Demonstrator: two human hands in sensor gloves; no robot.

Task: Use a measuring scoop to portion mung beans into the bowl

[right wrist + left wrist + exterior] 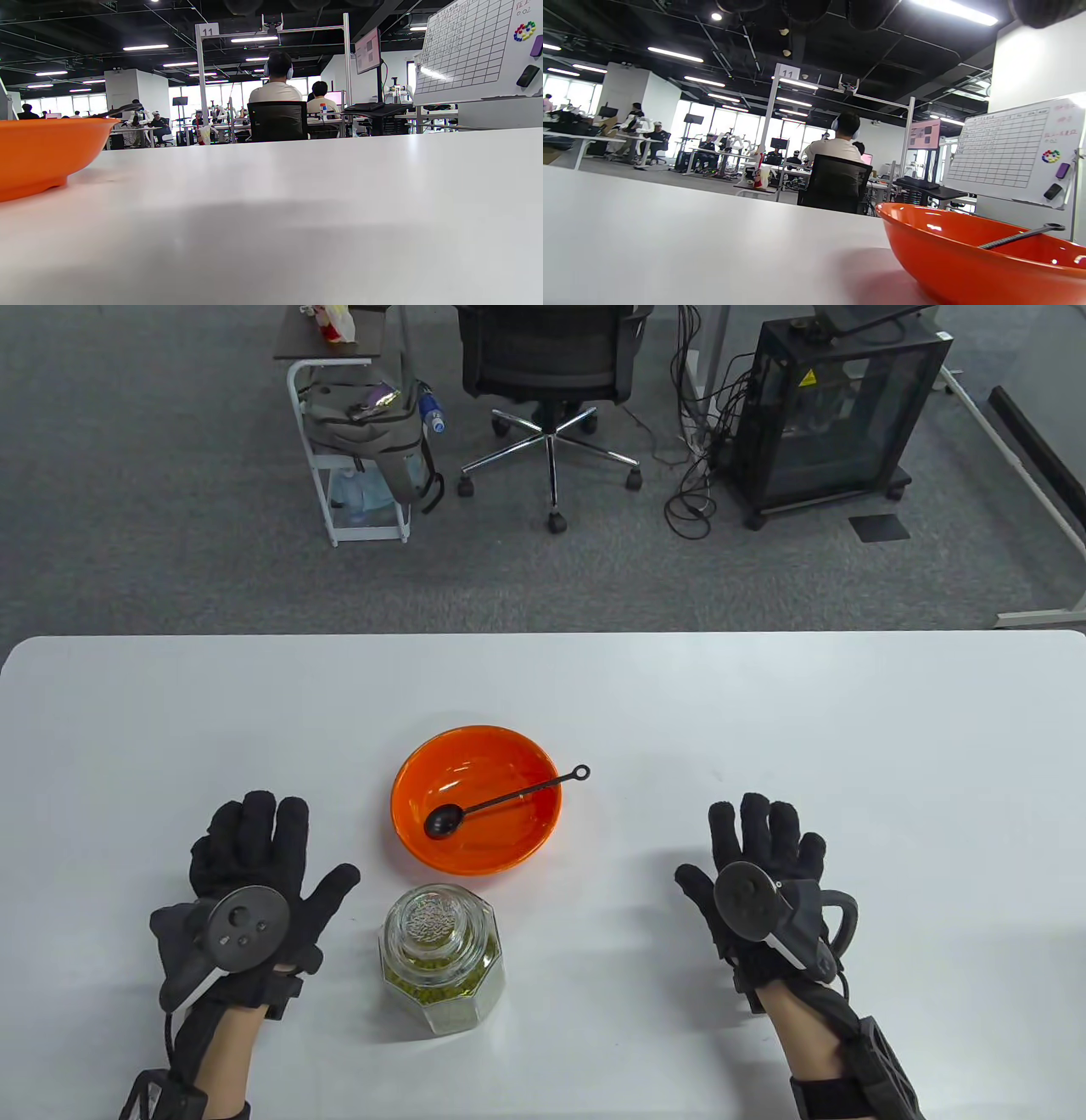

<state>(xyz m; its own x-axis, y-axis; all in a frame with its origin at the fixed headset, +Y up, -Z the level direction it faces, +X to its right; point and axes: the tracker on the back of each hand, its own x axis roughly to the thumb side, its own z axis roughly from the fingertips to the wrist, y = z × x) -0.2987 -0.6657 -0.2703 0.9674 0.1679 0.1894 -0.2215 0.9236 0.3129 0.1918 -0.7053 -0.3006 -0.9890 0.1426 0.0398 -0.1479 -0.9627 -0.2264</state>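
Note:
An orange bowl (501, 755) stands mid-table, with a black measuring scoop (501, 800) lying in it, cup at the lower left and ringed handle end over the right rim. Just in front stands a lidded glass jar (441, 959) of green mung beans. My left hand (254, 857) lies flat on the table left of the jar, fingers straight, holding nothing. Well to the right of the bowl, my right hand (764, 840) rests flat and empty. The left wrist view shows the bowl (967, 262) and the scoop handle (1022, 235); the right wrist view shows the bowl (42, 148) at its left edge.
The white table (848, 746) stretches wide on both sides of the bowl. Beyond its far edge stand an office chair (551, 373), a small cart with a backpack (365, 432) and a black cabinet (831, 415) on the floor.

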